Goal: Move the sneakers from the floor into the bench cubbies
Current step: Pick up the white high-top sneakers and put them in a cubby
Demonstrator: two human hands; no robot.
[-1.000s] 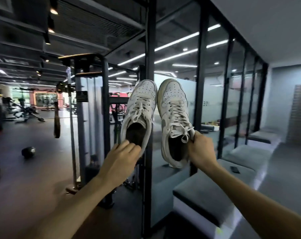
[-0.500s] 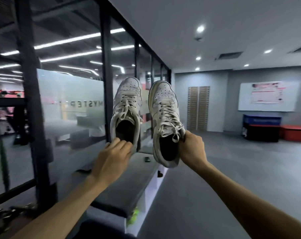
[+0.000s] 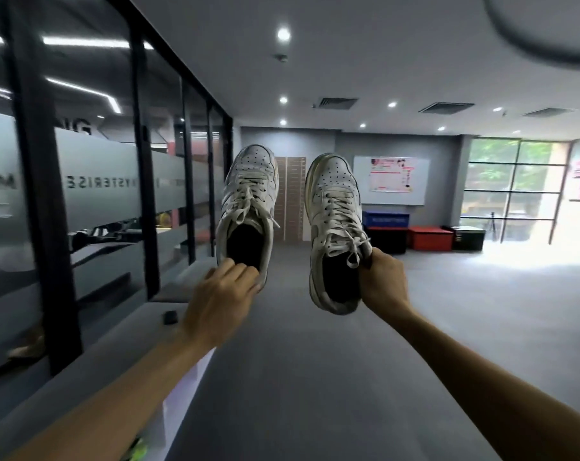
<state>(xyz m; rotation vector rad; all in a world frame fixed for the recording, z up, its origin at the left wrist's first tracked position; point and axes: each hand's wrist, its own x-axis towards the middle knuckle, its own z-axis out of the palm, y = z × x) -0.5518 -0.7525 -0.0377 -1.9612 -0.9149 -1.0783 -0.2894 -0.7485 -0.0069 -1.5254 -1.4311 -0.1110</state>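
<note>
- Glass partition (image 3: pixel 92 181): it is running along your left side in black frames, carrying a frosted band with mirrored lettering.
- Bench (image 3: pixel 92 354): it is lying low at the foot of the partition, showing a grey cushioned top and a white front edge; the cubbies are not showing clearly from this angle. A small black object (image 3: pixel 170 317) is sitting on the cushion beside your left wrist.
- Right sneaker (image 3: pixel 336 232): you are holding it up in the air, well above the floor and right of the bench, toe pointing up and away. It is looking worn white, with a perforated toe box, a yellowed sole rim, a grey side mark, white laces tied loosely and a dark lining.
- Left sneaker (image 3: pixel 250 207): you are holding it raised beside its pair, apart from it, toe up. It is showing the same perforated white upper, scuffed grey at the collar, laces hanging loose over a dark opening.
- Right hand (image 3: pixel 383 281): its fingers are curling round the collar of the right sneaker, gripping it at the opening's edge.
- Left hand (image 3: pixel 220 302): its fingertips are hooking over the heel collar of the left sneaker, pinching it.
</note>
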